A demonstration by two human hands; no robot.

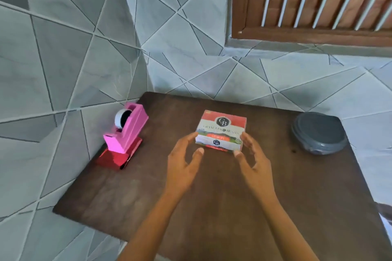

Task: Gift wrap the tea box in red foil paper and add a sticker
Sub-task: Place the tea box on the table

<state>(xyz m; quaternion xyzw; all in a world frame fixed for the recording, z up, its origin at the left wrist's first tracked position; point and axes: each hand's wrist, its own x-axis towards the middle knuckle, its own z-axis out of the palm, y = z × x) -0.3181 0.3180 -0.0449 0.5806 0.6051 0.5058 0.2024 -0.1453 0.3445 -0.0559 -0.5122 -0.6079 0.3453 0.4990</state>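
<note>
left hand [184, 155] and right hand [252, 154], both open with fingers spread, flank the red-and-white cardboard tea box [221, 130] on the brown wooden table [106, 197].

I am looking at a matt wooden table [212, 207], a glossy cardboard tea box [221, 129], mirror-shiny red foil paper [112, 158] under a smooth pink plastic tape dispenser [127, 131], and a grey plastic container [319, 133].

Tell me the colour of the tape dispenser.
Bright pink. The tape dispenser shows best in the head view, the only one given.
</note>
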